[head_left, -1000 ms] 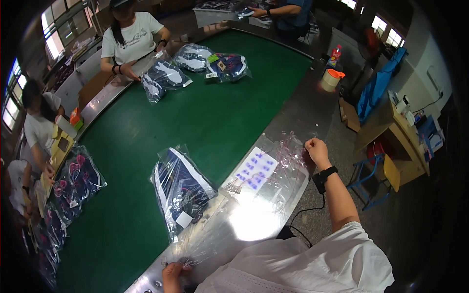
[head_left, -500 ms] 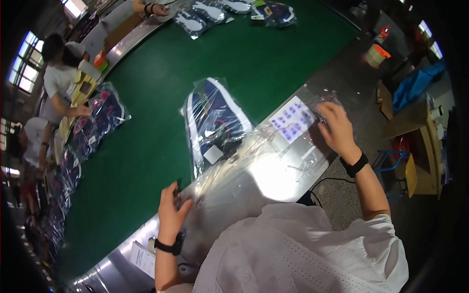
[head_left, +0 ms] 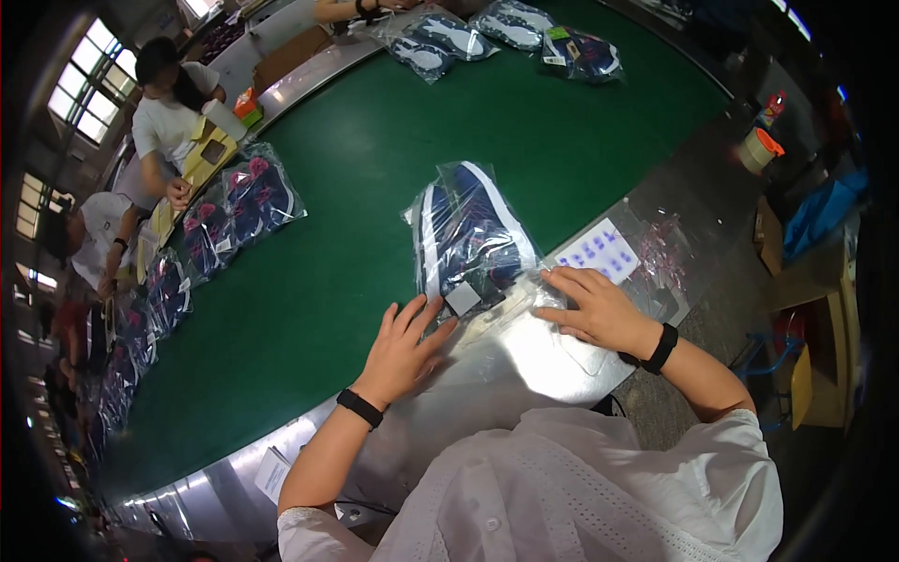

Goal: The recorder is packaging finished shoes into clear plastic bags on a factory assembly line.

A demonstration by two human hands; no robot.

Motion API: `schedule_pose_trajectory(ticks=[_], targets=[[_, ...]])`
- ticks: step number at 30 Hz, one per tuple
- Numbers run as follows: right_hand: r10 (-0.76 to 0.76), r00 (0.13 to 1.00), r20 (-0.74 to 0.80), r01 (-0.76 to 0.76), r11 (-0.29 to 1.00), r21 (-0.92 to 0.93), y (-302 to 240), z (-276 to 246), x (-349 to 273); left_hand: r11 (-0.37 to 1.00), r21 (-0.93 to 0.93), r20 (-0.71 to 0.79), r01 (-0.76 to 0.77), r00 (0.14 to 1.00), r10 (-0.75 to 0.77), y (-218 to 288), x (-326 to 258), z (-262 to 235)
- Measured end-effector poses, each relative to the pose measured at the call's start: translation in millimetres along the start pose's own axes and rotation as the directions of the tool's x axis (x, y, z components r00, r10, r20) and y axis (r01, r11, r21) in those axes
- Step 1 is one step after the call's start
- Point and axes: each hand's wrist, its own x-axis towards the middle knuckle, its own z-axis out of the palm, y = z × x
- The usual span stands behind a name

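Observation:
A pair of navy shoes with white sole edges lies in a clear plastic bag, across the edge of the green belt and the metal ledge. A white tag shows near the bag's lower end. My left hand is open, fingers spread, at the bag's lower left corner. My right hand lies with fingers stretched out on the loose plastic at the lower right. Whether its fingertips pinch any film is too unclear to tell.
Beside my right hand are a white sheet with purple marks and a pile of thin reddish strands. Bagged shoes line the belt's left side; more bagged shoes lie at the far end. Co-workers stand on the left. A tape roll is at right.
My right hand has come left and down from beside the marked sheet onto the bag. My left hand has moved up and right to the bag. The view has shifted, so the scene sits further right.

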Motion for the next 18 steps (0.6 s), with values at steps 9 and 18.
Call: schedule_pose_trajectory(ticks=[9, 18], targets=[[0.131, 0.983, -0.127, -0.057, 0.882, 0.468, -12, -11, 43, 0.953, -0.211, -0.046, 0.216, 0.972, -0.23, -26, -62, -17], [0.274, 0.944, 0.186, -0.272, 0.323, 0.906, -63, 19, 53, 0.809, -0.524, -0.156, 0.268, 0.903, -0.4, 23, -142, -57]])
